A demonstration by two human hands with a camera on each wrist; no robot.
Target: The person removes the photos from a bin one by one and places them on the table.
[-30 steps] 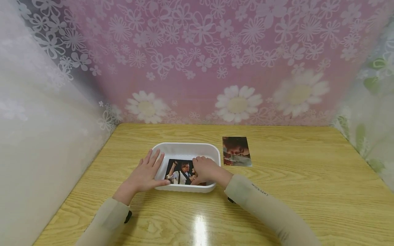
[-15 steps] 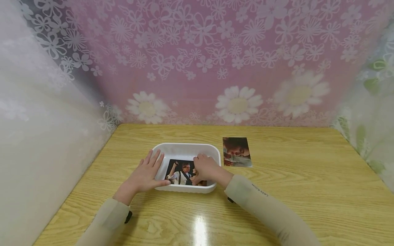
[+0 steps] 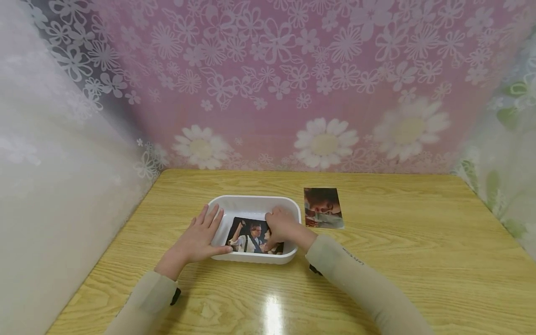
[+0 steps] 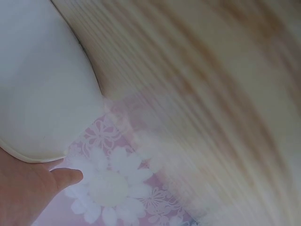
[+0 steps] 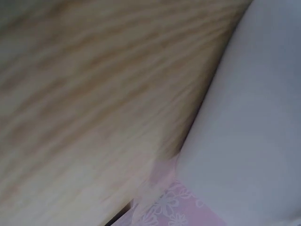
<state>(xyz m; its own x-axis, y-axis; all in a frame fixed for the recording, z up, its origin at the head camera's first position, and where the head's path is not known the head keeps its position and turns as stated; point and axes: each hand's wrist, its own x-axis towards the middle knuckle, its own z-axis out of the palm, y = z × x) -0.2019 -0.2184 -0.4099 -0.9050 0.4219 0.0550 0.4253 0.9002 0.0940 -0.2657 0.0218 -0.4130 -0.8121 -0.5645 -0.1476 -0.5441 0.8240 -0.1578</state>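
Note:
A white plastic basin (image 3: pixel 255 200) stands on the wooden table. Inside it lies a photo print (image 3: pixel 247 235) of a person in a white shirt and dark suspenders. My right hand (image 3: pixel 284 228) reaches over the basin's right rim and grips the print's right end with curled fingers and thumb, hiding part of it. My left hand (image 3: pixel 197 239) rests on the basin's left side with fingers spread, its thumb along the front rim. In the left wrist view, part of the left hand (image 4: pixel 28 188) touches the basin wall (image 4: pixel 42 94). The right wrist view shows the basin's outer wall (image 5: pixel 249 117) but no fingers.
Another photo print (image 3: pixel 323 208), turned sideways with a close-up of a person, lies on the table just right of the basin. The wood-grain table (image 3: pixel 398 232) reaches back to a pink flowered curtain (image 3: pixel 268 93). Pale hangings flank both sides.
The right hand has shifted slightly to the right, and the print in the basin has slid and turned a little with it. The left hand has stayed in place on the basin.

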